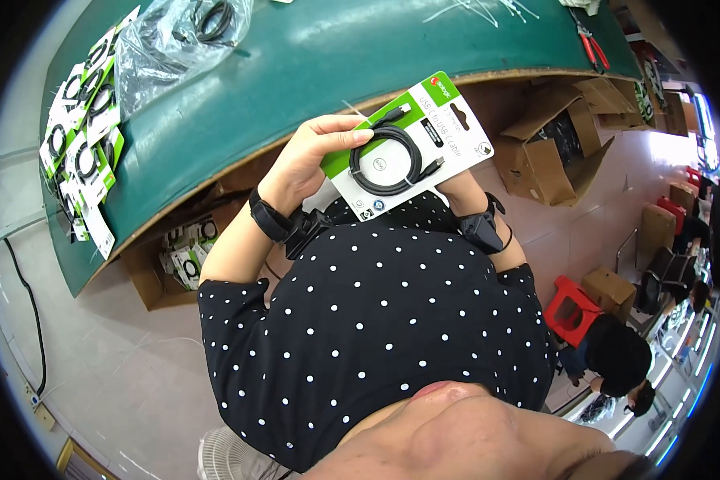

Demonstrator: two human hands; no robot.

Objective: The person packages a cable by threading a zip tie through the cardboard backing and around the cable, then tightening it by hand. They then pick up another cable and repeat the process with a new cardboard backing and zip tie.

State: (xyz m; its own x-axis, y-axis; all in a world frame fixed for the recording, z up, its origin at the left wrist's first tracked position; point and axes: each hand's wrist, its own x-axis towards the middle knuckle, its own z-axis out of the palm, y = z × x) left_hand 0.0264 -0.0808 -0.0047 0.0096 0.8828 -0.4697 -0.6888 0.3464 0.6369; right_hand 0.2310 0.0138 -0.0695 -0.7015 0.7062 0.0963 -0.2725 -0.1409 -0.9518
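Note:
A green-and-white backing card (452,156) carries a coiled black cable (416,168) with a plug at each end. It is tilted in front of my chest, near the table's edge. My left hand (316,148) is closed on the card's left side, the thumb pressed on its front by the coil. My right hand (458,183) is behind the card's lower right part; its fingers are hidden, so I cannot tell how it grips. Each wrist wears a black strap with a small device.
The green table (296,60) bears a pile of carded cables (84,144) at left, a clear plastic bag (168,68), white ties (488,10) and red-handled pliers (592,48). Cartons (544,172) and a red stool (570,310) stand at right, near another person (616,352). A box (148,288) sits below left.

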